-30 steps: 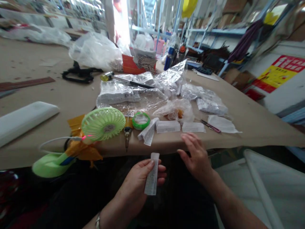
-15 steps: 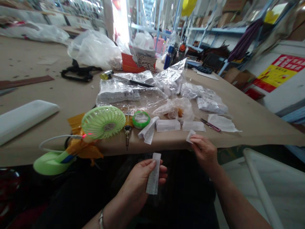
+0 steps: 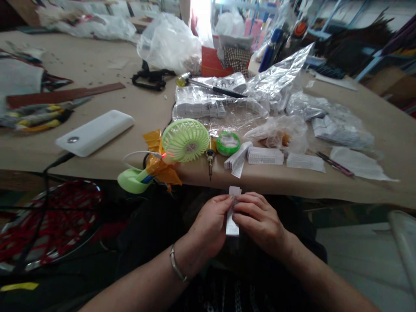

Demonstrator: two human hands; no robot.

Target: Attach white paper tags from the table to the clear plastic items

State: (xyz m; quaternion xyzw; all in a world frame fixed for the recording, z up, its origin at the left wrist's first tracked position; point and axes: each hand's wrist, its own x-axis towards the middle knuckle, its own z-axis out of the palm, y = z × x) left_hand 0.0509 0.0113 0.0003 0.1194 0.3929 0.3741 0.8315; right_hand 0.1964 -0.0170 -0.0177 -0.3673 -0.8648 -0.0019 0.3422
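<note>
Just below the table's front edge, my left hand grips white printed labels, long narrow strips held upright, with the thumb on top. My right hand has its fingers closed against the right edge of the same strips; its thumb is hidden. Above them on the table lie a folded bundle of labels, a printed stack and a thinner stack. A green-rimmed round tub sits beside a pointed tool.
A green fan is taped at the table edge beside a white power bank. Behind the labels lie clear plastic bags and a hammer. A thin cutter rests near a white sheet at right.
My right hand has come left from the table edge and down to the strips in my left hand. Both hands are now together. The view has turned left and down.
</note>
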